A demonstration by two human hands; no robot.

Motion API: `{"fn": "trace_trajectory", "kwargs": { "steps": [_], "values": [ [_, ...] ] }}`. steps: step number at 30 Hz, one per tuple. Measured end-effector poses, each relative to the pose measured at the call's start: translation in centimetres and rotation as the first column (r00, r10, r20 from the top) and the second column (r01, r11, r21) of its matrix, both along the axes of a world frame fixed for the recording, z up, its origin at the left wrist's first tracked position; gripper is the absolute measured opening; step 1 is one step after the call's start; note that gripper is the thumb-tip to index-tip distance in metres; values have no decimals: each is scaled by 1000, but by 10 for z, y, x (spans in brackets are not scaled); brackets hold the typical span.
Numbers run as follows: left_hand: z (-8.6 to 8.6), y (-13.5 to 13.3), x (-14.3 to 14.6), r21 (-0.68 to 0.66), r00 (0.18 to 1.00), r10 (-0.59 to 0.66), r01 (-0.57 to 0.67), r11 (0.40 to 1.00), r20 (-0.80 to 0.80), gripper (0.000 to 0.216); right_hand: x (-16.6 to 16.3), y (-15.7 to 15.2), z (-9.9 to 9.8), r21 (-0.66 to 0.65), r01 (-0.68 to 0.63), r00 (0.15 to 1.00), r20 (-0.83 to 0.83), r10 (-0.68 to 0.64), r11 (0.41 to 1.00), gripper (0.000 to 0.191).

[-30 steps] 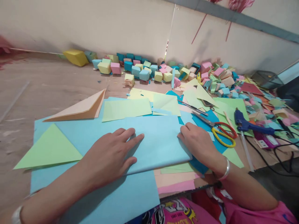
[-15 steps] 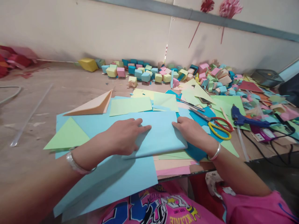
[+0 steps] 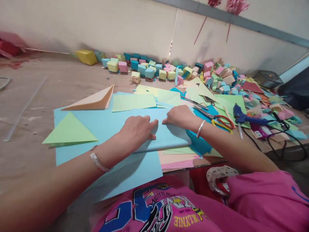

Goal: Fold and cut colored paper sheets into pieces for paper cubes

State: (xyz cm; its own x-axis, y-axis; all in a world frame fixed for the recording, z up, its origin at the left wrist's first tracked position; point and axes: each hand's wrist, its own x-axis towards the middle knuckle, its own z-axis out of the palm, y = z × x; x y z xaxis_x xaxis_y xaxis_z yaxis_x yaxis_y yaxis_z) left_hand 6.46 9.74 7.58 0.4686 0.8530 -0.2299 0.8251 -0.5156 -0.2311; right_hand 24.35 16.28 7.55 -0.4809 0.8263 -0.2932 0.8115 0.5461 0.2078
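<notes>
The one view comes from a camera worn on the person's head, facing forward and down over the tabletop [image 3: 26,112] to the wall [image 3: 96,25] behind it. The pink printed shirt [image 3: 166,206], seen from above, lies close under the lens along the bottom edge. The left forearm [image 3: 74,183] enters large at lower left; both the left hand [image 3: 136,130] and right hand [image 3: 180,116] sit farther out, near mid-frame. The wide view reaches a grey container [image 3: 267,79] at far right. The wall's grey rail [image 3: 231,21] slants down rightward across the top.
</notes>
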Motion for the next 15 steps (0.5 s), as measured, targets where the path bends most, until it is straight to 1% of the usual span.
{"fn": "trace_trajectory", "kwargs": {
  "steps": [2,5,11,15],
  "values": [
    [-2,-2,-1,6,1000,15,-15,1000,13,40,1,-1,-6,33,6,1000,-16,-5,999,61],
    [-2,-4,-1,8,999,39,-39,999,29,50,13,-8,-11,23,5,1000,-10,-5,1000,68],
    [-3,-3,-2,-9,997,48,-47,999,61,62,44,-36,-17,-5,-62,998,-10,62,998,63],
    [-4,-2,-3,-35,996,69,-67,997,61,68,63,-53,-20,-28,-84,995,-51,82,996,62]
  ]
}}
